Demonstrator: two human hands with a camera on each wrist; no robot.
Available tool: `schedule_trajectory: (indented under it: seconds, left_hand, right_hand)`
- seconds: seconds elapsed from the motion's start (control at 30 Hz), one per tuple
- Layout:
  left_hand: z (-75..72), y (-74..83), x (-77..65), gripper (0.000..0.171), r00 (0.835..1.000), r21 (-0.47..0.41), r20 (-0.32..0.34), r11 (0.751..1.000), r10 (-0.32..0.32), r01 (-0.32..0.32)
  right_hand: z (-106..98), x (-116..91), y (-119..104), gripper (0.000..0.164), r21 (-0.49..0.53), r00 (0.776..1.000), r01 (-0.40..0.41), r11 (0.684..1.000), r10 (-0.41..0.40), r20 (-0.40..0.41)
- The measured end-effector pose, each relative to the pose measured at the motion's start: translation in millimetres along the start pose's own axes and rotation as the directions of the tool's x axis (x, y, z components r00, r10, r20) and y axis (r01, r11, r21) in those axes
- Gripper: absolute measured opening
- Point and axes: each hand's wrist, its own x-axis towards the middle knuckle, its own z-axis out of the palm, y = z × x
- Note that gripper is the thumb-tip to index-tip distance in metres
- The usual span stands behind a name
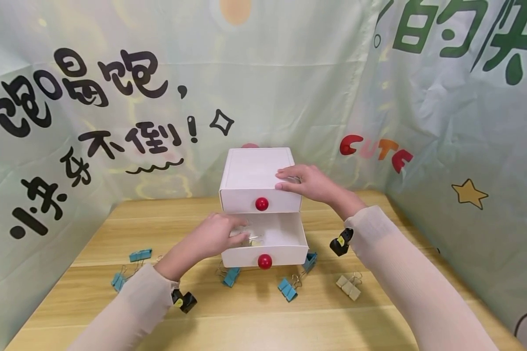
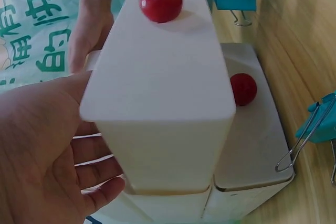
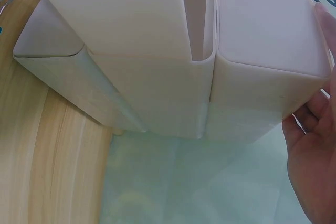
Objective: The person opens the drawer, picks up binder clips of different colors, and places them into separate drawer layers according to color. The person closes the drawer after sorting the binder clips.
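A white drawer unit [image 1: 259, 168] with red knobs stands on the table. Its middle drawer [image 1: 285, 256] is pulled out, while the top drawer [image 1: 241, 201] is closed. My left hand [image 1: 215, 235] reaches over the left side of the open drawer, thumb and forefinger apart. Near those fingertips, a small pale-yellow clip [image 1: 255, 242] with wire handles lies inside. The left wrist view shows the other left fingers [image 2: 97, 174] loosely extended outside the drawer wall. On the unit's top right edge rests my right hand [image 1: 309, 183], its fingers lying across the top.
Blue binder clips [image 1: 287, 289] lie scattered in front of the unit, with more blue clips [image 1: 140, 255] to the left. A beige binder clip [image 1: 348, 286] sits at the right. Printed cloth [image 1: 290, 97] hangs behind the wooden table [image 1: 263, 317].
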Motion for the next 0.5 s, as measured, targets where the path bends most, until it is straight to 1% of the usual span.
schedule_trajectory:
  seconds: [0.17, 0.2, 0.4, 0.5]
  left_hand:
    - [-6.2, -0.7, -6.1, 0.028, 1.0, 0.0, -0.021, 1.0, -0.002, 0.002]
    - [-7.8, -1.2, -8.2, 0.029, 1.0, -0.008, -0.022, 1.0, -0.01, 0.01]
    - [-15.0, -7.8, -24.3, 0.03, 0.997, -0.026, -0.056, 0.998, -0.054, 0.053]
    - [-17.9, -13.0, -33.0, 0.029, 0.995, -0.028, -0.083, 0.998, -0.062, 0.06]
  right_hand:
    - [1.0, -0.3, 1.2, 0.055, 0.009, 1.0, -0.012, 1.0, 0.012, 0.002]
    - [1.2, -0.4, 1.6, 0.055, 0.01, 1.0, -0.016, 1.0, 0.016, 0.003]
    - [0.7, -0.2, 1.3, 0.057, 0.007, 1.0, -0.028, 1.0, 0.028, 0.012]
    - [-0.2, -0.6, 0.7, 0.057, 0.007, 1.0, -0.027, 1.0, 0.027, 0.01]
